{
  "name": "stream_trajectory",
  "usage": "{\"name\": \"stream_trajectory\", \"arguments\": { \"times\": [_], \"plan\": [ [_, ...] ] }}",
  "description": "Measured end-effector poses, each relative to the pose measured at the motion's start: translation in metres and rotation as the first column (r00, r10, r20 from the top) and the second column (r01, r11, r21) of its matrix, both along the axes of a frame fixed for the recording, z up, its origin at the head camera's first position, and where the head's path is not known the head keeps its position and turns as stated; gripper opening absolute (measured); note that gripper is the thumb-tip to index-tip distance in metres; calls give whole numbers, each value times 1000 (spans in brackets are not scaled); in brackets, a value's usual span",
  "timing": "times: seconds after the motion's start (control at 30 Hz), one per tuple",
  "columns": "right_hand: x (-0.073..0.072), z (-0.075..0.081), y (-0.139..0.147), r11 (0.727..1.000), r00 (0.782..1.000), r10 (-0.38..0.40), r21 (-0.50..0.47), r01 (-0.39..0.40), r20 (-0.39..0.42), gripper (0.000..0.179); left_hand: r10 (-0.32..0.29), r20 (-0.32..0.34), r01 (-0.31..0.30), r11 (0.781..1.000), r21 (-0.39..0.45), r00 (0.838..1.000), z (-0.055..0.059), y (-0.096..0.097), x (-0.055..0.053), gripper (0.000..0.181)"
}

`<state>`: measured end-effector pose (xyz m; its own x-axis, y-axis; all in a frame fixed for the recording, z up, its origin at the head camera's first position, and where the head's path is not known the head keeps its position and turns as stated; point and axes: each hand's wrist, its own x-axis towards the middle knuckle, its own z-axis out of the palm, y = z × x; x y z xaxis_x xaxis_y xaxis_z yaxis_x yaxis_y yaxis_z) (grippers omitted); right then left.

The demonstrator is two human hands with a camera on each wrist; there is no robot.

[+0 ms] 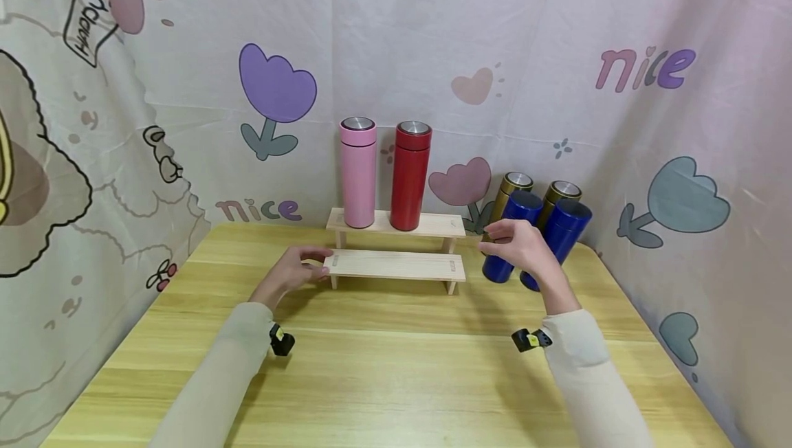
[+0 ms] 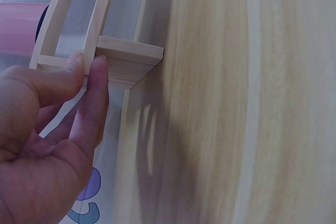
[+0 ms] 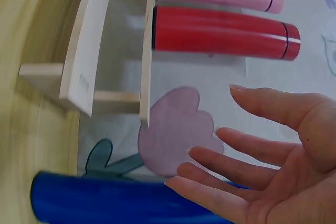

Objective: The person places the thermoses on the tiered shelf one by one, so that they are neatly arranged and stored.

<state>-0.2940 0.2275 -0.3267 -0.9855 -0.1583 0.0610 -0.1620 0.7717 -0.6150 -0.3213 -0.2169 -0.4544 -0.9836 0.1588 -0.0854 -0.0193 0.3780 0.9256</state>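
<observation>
A two-tier wooden display stand (image 1: 394, 266) stands toward the back of the table. My left hand (image 1: 291, 275) pinches the left end of its lower tier, the thumb on top and the fingers below, as the left wrist view shows. A pink thermos (image 1: 359, 183) and a red thermos (image 1: 410, 183) stand upright on the upper tier. Off the stand's right end, my right hand (image 1: 518, 247) hovers with fingers spread and relaxed, holding nothing. It overlaps two blue thermoses (image 1: 568, 222) in the head view; the right wrist view shows one blue thermos (image 3: 115, 200) beyond the fingers.
Two gold thermoses (image 1: 562, 190) stand behind the blue ones at the back right corner. The wood-grain table (image 1: 396, 372) extends in front of the stand. A printed curtain (image 1: 383, 56) hangs along the back and both sides.
</observation>
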Motion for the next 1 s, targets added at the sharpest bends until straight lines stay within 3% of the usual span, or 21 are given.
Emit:
{"name": "stream_trajectory", "arguments": {
  "times": [0.47, 0.7, 1.0],
  "plan": [
    [6, -17, 40, 998, 997, -42, 57, 38, 59, 53, -13, 6, 13, 1000, 21, 1000, 0, 0, 1, 47],
    [3, -27, 53, 995, 993, -67, 76, 60, 97, 55, 2, 11, -2, 1000, 10, 1000, 0, 0, 0, 47],
    [-6, -44, 63, 990, 986, -126, 74, 119, 112, 67, -29, 5, 29, 999, 16, 1000, 5, 1, 4, 48]
  ]
}}
